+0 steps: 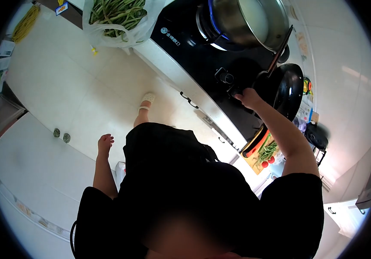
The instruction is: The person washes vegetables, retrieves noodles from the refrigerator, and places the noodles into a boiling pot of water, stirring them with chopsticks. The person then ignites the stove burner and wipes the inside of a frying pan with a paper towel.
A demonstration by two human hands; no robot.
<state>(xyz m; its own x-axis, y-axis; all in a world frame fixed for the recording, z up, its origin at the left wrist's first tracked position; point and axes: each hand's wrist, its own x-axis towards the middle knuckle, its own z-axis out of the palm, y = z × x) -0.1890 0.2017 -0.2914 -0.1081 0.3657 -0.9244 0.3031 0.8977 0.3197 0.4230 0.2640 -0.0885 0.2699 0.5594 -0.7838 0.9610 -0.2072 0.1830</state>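
Note:
My right hand (249, 99) is closed on a dark stove knob (234, 91) at the front of the black gas stove (181, 54). Another knob (226, 78) sits just beyond it. On the far burner stands a metal pot (277, 26) with pale liquid inside, and blue flame shows under it. Beside my right forearm is a black wok (289, 88) on the nearer burner. A brown stick-like utensil (279, 54) lies between pot and wok; its exact kind is unclear. Hanging low at my side, my left hand (105, 142) is empty, with fingers loosely bent and apart.
A plastic bag of long green beans (118, 15) stands on the counter left of the stove. Past the wok, a cutting board (256, 166) bears green beans and red tomatoes (268, 162). Two small striped round objects (61, 134) lie by the floor's left edge.

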